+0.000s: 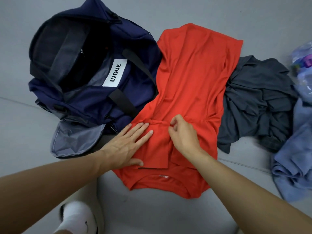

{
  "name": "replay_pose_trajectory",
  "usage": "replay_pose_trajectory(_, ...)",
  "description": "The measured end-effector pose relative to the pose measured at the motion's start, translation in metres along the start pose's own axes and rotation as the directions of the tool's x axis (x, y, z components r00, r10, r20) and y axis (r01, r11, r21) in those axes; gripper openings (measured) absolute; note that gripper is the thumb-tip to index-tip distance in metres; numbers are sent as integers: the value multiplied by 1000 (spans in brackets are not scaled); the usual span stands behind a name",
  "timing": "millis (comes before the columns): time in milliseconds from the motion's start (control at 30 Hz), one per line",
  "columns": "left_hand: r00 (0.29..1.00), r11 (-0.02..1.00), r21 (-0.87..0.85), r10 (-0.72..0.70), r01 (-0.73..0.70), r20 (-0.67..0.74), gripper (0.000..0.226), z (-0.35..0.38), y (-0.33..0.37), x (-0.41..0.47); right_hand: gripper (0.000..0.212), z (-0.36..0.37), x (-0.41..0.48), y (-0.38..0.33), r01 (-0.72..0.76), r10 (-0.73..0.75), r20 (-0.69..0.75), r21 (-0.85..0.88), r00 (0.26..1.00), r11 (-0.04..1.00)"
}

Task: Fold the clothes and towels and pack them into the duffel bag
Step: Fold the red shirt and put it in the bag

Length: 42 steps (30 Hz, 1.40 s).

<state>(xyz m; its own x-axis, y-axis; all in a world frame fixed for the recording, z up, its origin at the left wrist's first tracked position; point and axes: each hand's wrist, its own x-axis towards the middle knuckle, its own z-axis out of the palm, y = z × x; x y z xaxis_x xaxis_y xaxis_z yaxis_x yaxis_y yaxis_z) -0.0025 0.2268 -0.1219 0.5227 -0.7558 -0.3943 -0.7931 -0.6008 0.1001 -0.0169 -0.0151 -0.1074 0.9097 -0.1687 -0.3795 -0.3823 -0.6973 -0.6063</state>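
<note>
The red shirt [194, 73] is lying spread on the floor [185, 10], between the open navy duffel bag [94, 98] and a crumpled dark grey garment [258, 102]. The left hand [125, 146] is pressing flat on it, grip apart with straight fingers. The right hand [182, 134] is pinching a small fold of the shirt, grip clamped on the cloth.

Bag [94, 98]: navy, black straps, white label with black lettering, grey lining. Shirt [190, 92]: plain red-orange. Garment [256, 102]: dark grey. Towel [293, 157]: light blue. Sock [76, 218]: white. Floor [25, 132]: pale grey.
</note>
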Motion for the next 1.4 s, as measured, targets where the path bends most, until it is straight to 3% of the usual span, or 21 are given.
replay_pose_trajectory(100,999,1000,6,27,-27,-29,107,-2,4,-4,15,-11,-11,9,336,-342,46,-355,938,872)
replay_pose_trajectory(200,990,993,17,121,-120,-75,83,4,12,-20,12,-29,-43,21,644,-612,253,-494,749,584)
replay_pose_trajectory(267,983,988,13,156,-156,-101,73,15,16,-34,19,-41,-73,46,748,-652,394,-491,648,446)
replay_pose_trajectory(367,982,987,-12,159,-161,-107,73,22,21,-57,63,-53,-116,96,795,-583,547,-483,601,366)
replay_pose_trajectory(433,979,980,-24,194,-196,-67,81,20,20,-68,94,-52,-129,125,763,-459,610,-528,646,373)
replay_pose_trajectory(500,975,974,-43,224,-223,1,92,18,17,-74,110,-49,-131,143,699,-349,609,-566,712,437)
replay_pose_trajectory(633,977,980,3,197,-198,86,101,24,9,-75,86,-51,-129,150,619,-371,499,-564,783,547)
replay_pose_trajectory(767,987,989,-3,148,-148,69,87,26,13,-72,63,-50,-120,139,491,-378,314,-581,871,649)
replay_pose_trajectory(900,988,988,8,152,-152,-26,69,30,18,-68,59,-46,-120,131,515,-434,283,-562,855,647)
replay_pose_trajectory(1033,981,984,21,176,-174,-83,72,30,28,-68,87,-37,-127,135,508,-380,338,-589,861,628)
replay_pose_trajectory(1133,980,983,1,185,-185,-74,76,30,39,-60,94,-34,-125,139,532,-422,327,-581,846,616)
replay_pose_trajectory(1267,982,986,41,164,-160,-93,65,21,45,-45,93,-35,-120,137,533,-439,312,-597,842,599)
replay_pose_trajectory(1400,979,988,5,151,-152,-137,61,17,45,-41,78,-25,-124,129,559,-473,318,-612,822,559)
